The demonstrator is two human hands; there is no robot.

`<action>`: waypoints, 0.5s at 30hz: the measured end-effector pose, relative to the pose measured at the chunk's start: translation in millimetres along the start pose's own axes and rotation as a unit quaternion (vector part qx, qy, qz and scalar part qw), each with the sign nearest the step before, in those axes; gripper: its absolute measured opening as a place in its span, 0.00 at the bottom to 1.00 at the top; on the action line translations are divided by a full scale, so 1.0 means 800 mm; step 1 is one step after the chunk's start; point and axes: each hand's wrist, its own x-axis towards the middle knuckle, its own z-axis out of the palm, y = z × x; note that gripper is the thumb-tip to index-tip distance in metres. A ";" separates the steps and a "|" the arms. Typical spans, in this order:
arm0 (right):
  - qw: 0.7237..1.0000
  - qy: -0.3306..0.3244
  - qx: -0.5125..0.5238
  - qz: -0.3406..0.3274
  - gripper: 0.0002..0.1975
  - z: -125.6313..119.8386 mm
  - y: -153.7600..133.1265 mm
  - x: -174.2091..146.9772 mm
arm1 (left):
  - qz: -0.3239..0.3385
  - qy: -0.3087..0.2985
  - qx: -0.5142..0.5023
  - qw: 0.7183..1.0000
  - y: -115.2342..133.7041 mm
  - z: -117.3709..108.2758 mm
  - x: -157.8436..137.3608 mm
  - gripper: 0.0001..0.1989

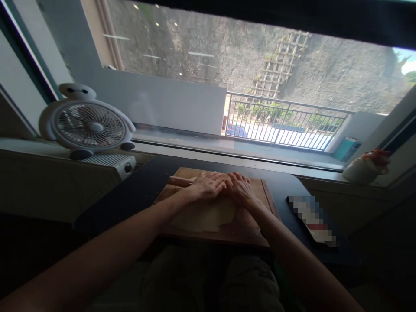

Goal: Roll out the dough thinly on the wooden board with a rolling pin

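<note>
Your left hand (209,185) lies over the rolling pin (180,181), right hand (239,188) alongside; can't tell how closed either grip is. Press evenly across the dough (204,216).

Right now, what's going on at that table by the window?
A person's left grip and right grip are close together, palms down, over a rolling pin; one end pokes out on the left, and the rest is hidden. Under it is a flat, pale sheet that looks like dough, spread on a wooden board on the dark table. A white fan stands off to the left.
</note>
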 end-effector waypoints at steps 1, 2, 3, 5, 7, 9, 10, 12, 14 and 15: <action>1.000 -0.018 -0.003 0.023 0.23 0.005 0.002 0.010 | -0.045 -0.004 0.006 0.999 -0.003 0.001 0.015 0.24; 0.999 -0.029 -0.005 0.046 0.24 0.007 0.004 0.019 | -0.085 -0.007 0.011 0.996 -0.007 0.002 0.030 0.25; 0.997 -0.035 -0.005 0.065 0.25 0.009 0.007 0.028 | -0.115 -0.008 0.012 0.993 -0.011 0.002 0.043 0.26; 0.996 -0.038 -0.007 0.083 0.26 0.006 0.010 0.040 | -0.152 -0.012 0.011 0.988 -0.019 0.000 0.064 0.25; 0.996 -0.040 -0.008 0.084 0.26 0.002 0.009 0.039 | -0.162 -0.019 0.011 0.987 -0.021 -0.001 0.069 0.23; 0.996 -0.042 -0.007 0.079 0.26 -0.001 0.003 0.022 | -0.151 -0.017 0.013 0.988 -0.017 0.000 0.054 0.22; 0.996 -0.043 -0.005 0.073 0.26 -0.002 -0.001 0.007 | -0.141 -0.012 0.014 0.990 -0.013 0.003 0.040 0.22; 0.998 -0.041 -0.004 0.045 0.25 -0.002 -0.011 -0.030 | -0.121 0.007 0.020 0.992 -0.004 0.009 -0.001 0.24; 0.999 -0.032 -0.004 0.015 0.25 -0.001 -0.021 -0.072 | -0.094 0.040 0.032 0.994 0.005 0.015 -0.049 0.26; 1.000 -0.026 -0.004 0.004 0.25 -0.001 -0.026 -0.091 | -0.078 0.058 0.039 0.995 0.008 0.018 -0.072 0.27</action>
